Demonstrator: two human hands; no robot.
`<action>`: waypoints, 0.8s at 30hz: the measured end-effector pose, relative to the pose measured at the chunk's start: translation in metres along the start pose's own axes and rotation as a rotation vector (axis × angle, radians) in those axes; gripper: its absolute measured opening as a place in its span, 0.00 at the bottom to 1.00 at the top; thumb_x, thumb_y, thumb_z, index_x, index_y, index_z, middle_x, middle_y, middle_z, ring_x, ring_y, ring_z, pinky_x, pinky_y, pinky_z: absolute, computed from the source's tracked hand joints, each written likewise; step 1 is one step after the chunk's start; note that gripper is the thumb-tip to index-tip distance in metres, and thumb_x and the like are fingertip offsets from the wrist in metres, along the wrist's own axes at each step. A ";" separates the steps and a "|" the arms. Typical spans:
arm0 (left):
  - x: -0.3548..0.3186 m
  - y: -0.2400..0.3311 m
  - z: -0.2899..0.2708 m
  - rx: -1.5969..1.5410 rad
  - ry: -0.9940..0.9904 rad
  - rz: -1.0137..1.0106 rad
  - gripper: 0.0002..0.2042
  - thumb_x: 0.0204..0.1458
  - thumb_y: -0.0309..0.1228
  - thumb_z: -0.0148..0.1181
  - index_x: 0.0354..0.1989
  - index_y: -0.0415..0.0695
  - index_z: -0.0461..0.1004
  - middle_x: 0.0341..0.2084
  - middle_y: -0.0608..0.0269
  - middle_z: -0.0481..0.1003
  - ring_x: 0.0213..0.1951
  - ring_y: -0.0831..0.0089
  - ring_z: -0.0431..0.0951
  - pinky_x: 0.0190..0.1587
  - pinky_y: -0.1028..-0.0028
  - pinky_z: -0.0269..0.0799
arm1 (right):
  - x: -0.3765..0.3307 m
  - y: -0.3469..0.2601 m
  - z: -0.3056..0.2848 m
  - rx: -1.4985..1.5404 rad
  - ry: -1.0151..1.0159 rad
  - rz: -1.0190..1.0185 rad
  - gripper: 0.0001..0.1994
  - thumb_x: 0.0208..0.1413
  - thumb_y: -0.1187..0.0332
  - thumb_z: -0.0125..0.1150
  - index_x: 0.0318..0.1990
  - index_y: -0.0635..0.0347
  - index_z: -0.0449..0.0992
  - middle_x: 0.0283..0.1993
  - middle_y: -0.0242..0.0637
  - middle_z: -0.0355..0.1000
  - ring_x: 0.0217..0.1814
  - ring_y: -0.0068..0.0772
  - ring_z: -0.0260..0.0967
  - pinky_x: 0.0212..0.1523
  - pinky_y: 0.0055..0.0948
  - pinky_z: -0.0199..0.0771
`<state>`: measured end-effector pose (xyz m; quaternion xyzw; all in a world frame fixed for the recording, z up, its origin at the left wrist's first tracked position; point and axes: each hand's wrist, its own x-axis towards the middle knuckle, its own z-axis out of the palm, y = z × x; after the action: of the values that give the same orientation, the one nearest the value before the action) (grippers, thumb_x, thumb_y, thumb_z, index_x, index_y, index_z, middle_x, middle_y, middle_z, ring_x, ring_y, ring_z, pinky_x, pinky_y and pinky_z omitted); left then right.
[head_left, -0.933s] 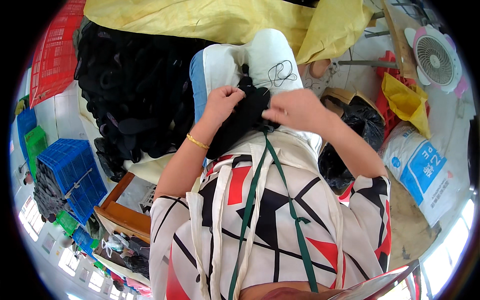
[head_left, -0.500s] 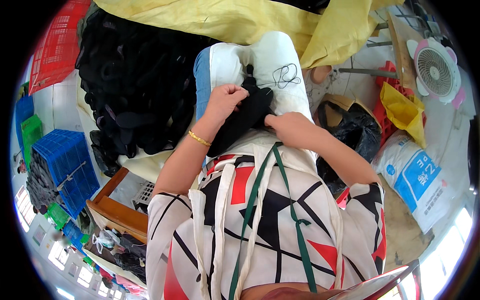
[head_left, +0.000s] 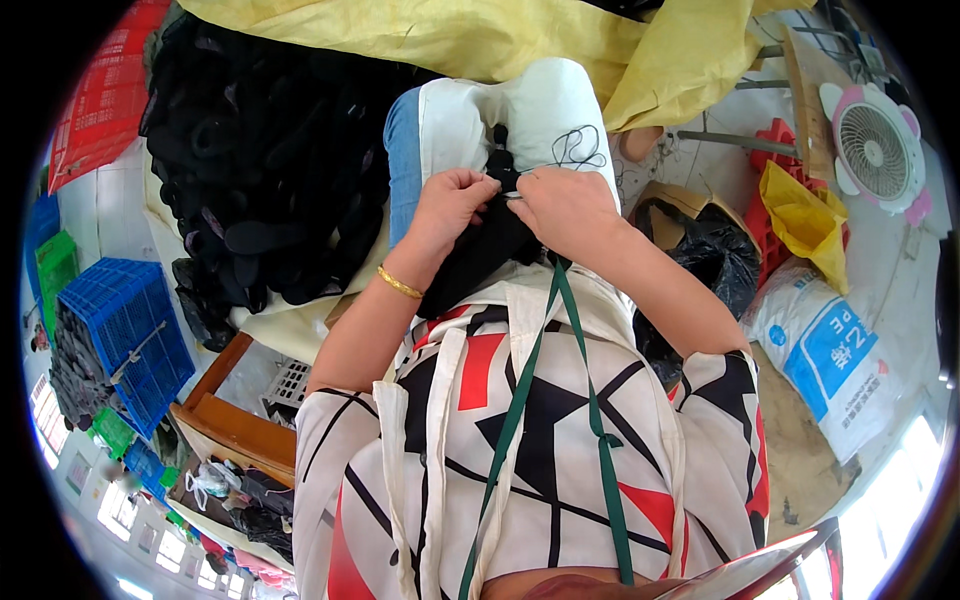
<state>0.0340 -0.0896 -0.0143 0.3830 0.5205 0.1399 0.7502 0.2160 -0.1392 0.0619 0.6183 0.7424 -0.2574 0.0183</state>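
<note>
Your left hand (head_left: 447, 205): thumb and forefinger clamped on the black piece (head_left: 470, 262), which lies over your lap, its far end up between your fingertips. Your right hand (head_left: 570, 210): fingers curled in at the same spot, nearly meeting the left; tips partly hidden, so can't tell if they're clamped or on what. Small pale sliver between the hands, too small to call.

Looks like fine fingertip work. My take: pinch close to the working point with the left, so the soft cloth can't bunch; make small pulls with the right. Black thread (head_left: 578, 163) is looped loose on your right thigh, so draw it clear of your fingers or it could snag. Watch the green cord (head_left: 525, 385) too; it hangs near the work.

Surface: white cloth (head_left: 545, 95) over your thighs, soft and uneven, so brace your wrists.

Beside you: heap of black pieces (head_left: 270, 170) on the left, black plastic bag (head_left: 715, 262) in a carton on the right. Yellow sheet (head_left: 400, 35) past your knees. Farther out: blue crate (head_left: 125, 335), white-and-blue sack (head_left: 830, 350), pink-and-white fan (head_left: 880, 145), pale tiled floor.
</note>
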 end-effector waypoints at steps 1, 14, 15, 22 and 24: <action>-0.001 0.001 0.001 -0.007 0.002 -0.003 0.06 0.56 0.31 0.63 0.34 0.41 0.79 0.25 0.70 0.76 0.27 0.83 0.71 0.28 0.81 0.67 | 0.002 0.001 0.002 -0.010 0.004 0.002 0.12 0.59 0.57 0.59 0.34 0.57 0.76 0.33 0.38 0.74 0.37 0.43 0.76 0.34 0.41 0.75; 0.001 0.001 0.001 -0.016 -0.011 -0.036 0.06 0.56 0.31 0.63 0.33 0.42 0.80 0.25 0.70 0.76 0.27 0.83 0.71 0.29 0.81 0.67 | 0.009 0.002 0.009 -0.019 0.022 -0.011 0.12 0.59 0.57 0.59 0.32 0.55 0.75 0.32 0.37 0.73 0.35 0.44 0.76 0.33 0.41 0.74; 0.001 0.001 0.001 -0.017 -0.011 -0.035 0.06 0.56 0.31 0.63 0.33 0.42 0.80 0.25 0.71 0.76 0.27 0.83 0.71 0.29 0.81 0.67 | 0.009 0.002 0.009 -0.017 0.026 -0.012 0.12 0.59 0.57 0.59 0.32 0.55 0.75 0.32 0.37 0.73 0.34 0.44 0.76 0.33 0.41 0.74; 0.000 0.001 0.000 -0.060 -0.001 0.015 0.06 0.57 0.32 0.63 0.34 0.43 0.79 0.28 0.72 0.76 0.28 0.84 0.71 0.29 0.81 0.66 | -0.017 -0.016 -0.005 0.000 -0.059 -0.234 0.14 0.55 0.54 0.62 0.33 0.56 0.74 0.32 0.33 0.72 0.43 0.38 0.73 0.35 0.40 0.74; -0.005 0.003 0.001 -0.060 0.004 0.045 0.06 0.57 0.33 0.63 0.35 0.43 0.79 0.29 0.72 0.75 0.29 0.84 0.71 0.30 0.82 0.67 | -0.024 -0.017 -0.021 0.096 0.036 -0.180 0.14 0.54 0.54 0.62 0.35 0.56 0.75 0.33 0.34 0.72 0.42 0.39 0.74 0.35 0.40 0.74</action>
<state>0.0334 -0.0914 -0.0082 0.3715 0.5087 0.1729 0.7572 0.2121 -0.1537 0.0946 0.5539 0.7819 -0.2819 -0.0480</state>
